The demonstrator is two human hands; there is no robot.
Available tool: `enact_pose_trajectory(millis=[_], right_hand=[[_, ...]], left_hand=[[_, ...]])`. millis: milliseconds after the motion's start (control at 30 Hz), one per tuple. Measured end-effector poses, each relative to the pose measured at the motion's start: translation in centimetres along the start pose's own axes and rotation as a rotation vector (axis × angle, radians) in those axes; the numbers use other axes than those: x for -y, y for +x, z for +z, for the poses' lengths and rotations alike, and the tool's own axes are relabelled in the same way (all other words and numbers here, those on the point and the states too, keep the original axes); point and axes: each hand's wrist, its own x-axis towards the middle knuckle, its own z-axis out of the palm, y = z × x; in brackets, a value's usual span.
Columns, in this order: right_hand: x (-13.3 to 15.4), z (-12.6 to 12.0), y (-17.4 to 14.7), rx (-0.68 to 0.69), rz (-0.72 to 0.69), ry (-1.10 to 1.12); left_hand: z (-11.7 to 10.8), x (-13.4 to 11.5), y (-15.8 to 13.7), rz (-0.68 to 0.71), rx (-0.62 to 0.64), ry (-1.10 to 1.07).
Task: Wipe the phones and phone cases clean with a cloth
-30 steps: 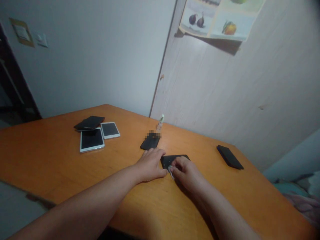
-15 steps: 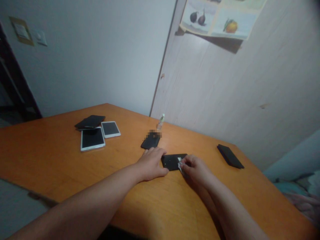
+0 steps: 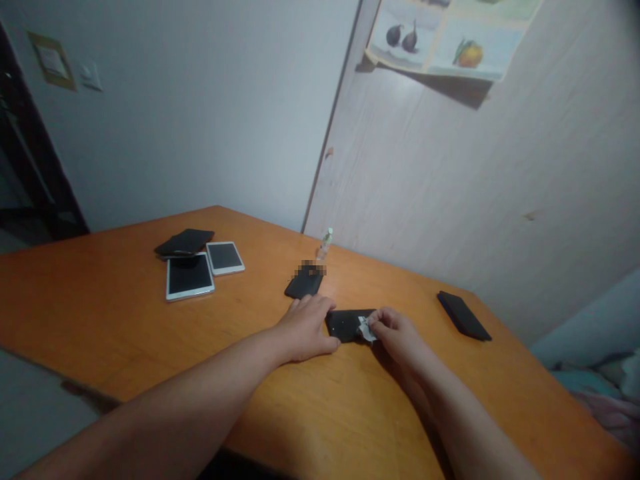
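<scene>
A flat black device (image 3: 345, 325), like a phone or small tablet, lies on the wooden table. My left hand (image 3: 306, 328) spans its left end, with the thumb on the near edge and a finger at the far edge. Over the device's right part, my right hand (image 3: 395, 331) pinches a small, crumpled white sheet (image 3: 368, 331). Whether that sheet is paper, tissue or a sticker is unclear. My right fingers hide the device's right end. Just beyond my left hand sits another black device (image 3: 304, 283), partly pixelated.
On the left of the table (image 3: 240, 373) are a large white-framed tablet (image 3: 190, 276), a smaller one (image 3: 225, 258) and a black case (image 3: 186, 242). A small clear bottle (image 3: 325, 245) stands near the back edge. At right lies a black folded case (image 3: 463, 316).
My right hand has shifted slightly right, and more of the white sheet shows beneath its fingers. My left hand stays at the device's left end. The whole view has shifted slightly.
</scene>
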Motion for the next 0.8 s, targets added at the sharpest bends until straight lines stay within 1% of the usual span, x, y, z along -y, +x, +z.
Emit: enact_pose_trajectory(millis=[100, 133, 200, 300, 433, 500, 567, 633, 667, 733, 800], right_hand=[[-0.8, -0.9, 0.8, -0.177, 0.011, -0.243], [-0.7, -1.0, 0.9, -0.204, -0.006, -0.333], [-0.2, -0.9, 0.9, -0.213, -0.069, -0.485], [1.5, 0.3, 0.0, -0.162, -0.178, -0.604], [4.0, 2.2, -1.9, 0.024, -0.339, -0.600], [4.8, 2.4, -2.6, 0.117, -0.427, -0.587], [4.9, 1.9, -2.6, 0.167, -0.472, -0.607], [4.2, 0.9, -2.1, 0.152, -0.444, -0.663], [3.7, 0.4, -1.6, 0.116, -0.402, -0.700], [2.7, -0.6, -0.7, 0.004, -0.277, -0.769], [2.2, -0.8, -0.2, -0.094, -0.167, -0.818]], left_hand=[[0.0, 0.0, 0.0, -0.001, 0.000, -0.003], [0.0, 0.0, 0.0, 0.003, -0.001, -0.004], [0.0, 0.0, 0.0, 0.012, -0.003, -0.002], [0.0, 0.0, 0.0, 0.010, -0.003, 0.010], [0.1, 0.0, 0.0, 0.000, -0.002, 0.012], [0.2, 0.1, 0.0, 0.000, -0.001, 0.009], [0.2, 0.2, 0.0, -0.002, -0.004, 0.007], [0.3, 0.3, 0.0, 0.002, -0.010, 0.007], [0.3, 0.3, 0.0, 0.006, -0.011, 0.008], [0.3, 0.3, 0.1, 0.016, -0.008, 0.009], [0.3, 0.4, 0.1, 0.022, -0.009, 0.011]])
